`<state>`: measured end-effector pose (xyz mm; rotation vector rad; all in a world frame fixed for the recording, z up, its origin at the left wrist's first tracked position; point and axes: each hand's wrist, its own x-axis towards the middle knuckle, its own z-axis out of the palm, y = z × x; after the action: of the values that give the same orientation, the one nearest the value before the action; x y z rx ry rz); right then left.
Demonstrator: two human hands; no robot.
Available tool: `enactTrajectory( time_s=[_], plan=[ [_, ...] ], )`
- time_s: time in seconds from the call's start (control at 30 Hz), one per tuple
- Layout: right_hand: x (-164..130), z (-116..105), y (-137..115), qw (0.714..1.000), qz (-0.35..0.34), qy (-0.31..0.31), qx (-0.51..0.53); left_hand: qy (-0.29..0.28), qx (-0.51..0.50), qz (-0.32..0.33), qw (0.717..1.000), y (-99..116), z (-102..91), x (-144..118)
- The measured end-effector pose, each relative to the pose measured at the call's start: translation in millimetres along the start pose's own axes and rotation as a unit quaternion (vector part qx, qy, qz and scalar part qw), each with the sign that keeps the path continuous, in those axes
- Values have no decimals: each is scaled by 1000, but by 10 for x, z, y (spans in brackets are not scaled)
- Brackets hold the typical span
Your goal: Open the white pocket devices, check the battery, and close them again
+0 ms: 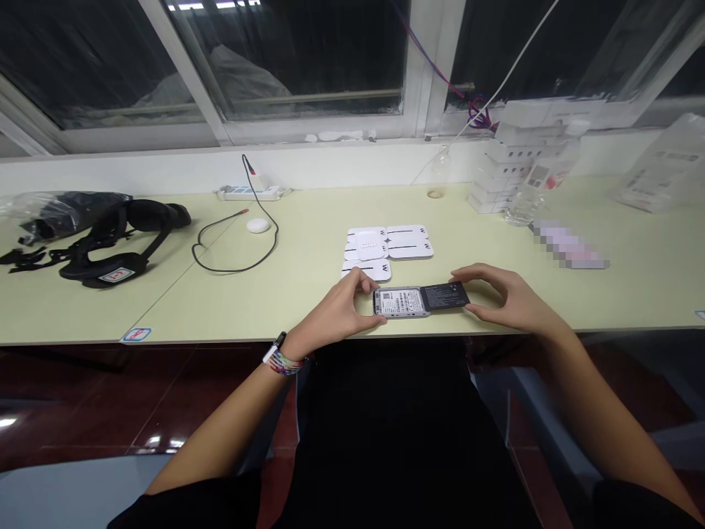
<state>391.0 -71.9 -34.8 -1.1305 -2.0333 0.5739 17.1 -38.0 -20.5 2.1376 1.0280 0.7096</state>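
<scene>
I count 2 hands, 1 open device [402, 302], 1 black battery [445, 294], about 5 white covers [410, 250], 1 power strip [249, 192], 1 headset [124, 239].

A small silver-edged device [401, 302] lies flat just below the middle of the frame, near the front edge of the pale green desk. Its open back faces up — a white label with a small code square and fine print covers most of it. A flat black battery [445, 294] with tiny white lettering adjoins its right end, slightly tilted up toward the right — partly out of the casing, it seems, though the joint is too small to tell.
</scene>
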Motion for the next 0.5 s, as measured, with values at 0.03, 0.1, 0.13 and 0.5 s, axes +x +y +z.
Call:
enactTrajectory(
  time_s=[0.03, 0.1, 0.13, 0.5],
  plan=[
    [0, -1, 0, 1000, 0, 1, 0, 0, -1, 0, 1000, 0, 0, 0],
    [-2, -3, 0, 1000, -1, 3, 0, 0, -5, 1, 1000, -2, 0, 0],
    [-3, -4, 1, 1000, -2, 4, -1, 0, -7, 2, 1000, -3, 0, 1],
    [4, 2, -8, 1000, -4, 8, -2, 1, -6, 7, 1000, -20, 6, 10]
  ],
)
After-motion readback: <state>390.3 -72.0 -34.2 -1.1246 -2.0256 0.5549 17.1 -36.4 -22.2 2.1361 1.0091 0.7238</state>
